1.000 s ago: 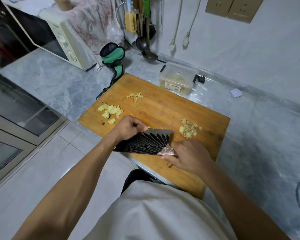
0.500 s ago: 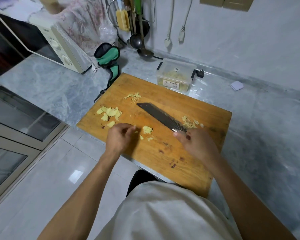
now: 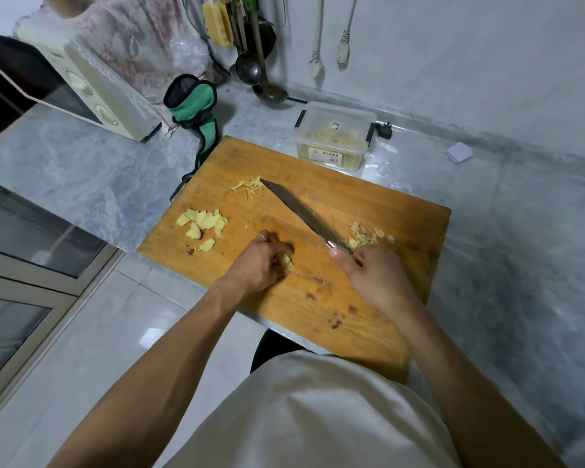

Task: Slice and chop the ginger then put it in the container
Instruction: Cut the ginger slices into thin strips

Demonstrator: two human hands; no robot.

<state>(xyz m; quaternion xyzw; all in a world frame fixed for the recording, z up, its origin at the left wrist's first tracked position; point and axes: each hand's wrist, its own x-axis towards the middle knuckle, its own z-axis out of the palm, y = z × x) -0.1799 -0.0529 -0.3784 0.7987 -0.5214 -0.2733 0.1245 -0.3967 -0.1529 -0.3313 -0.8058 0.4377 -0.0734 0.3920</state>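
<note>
Ginger [image 3: 286, 259], a small pale-yellow lump, sits under the curled fingertips of the left hand [image 3: 259, 263], whose grip pinches it down against the cutting board [image 3: 379, 201] near the board's 6 o'clock edge. The right hand [image 3: 374, 275] has its grip wrapped round the handle of the knife [image 3: 301, 211], thumb showing at the bolster. The long grey steel blade lies low over the wood, its axis running toward 11 o'clock from that hand, and the held piece lies at about 9 o'clock from the knife hand, just beside the heel of the blade; the next cut likely needs the blade swung left over it. Rough slices [image 3: 201, 224] lie at 10 o'clock of the left hand, thin shreds [image 3: 249, 187] by the blade tip, chopped bits [image 3: 363, 236] by the right hand. The clear lidded plastic container [image 3: 333, 136], already holding ginger, stands on the marbled desk [image 3: 81, 167] at 12 o'clock.
</note>
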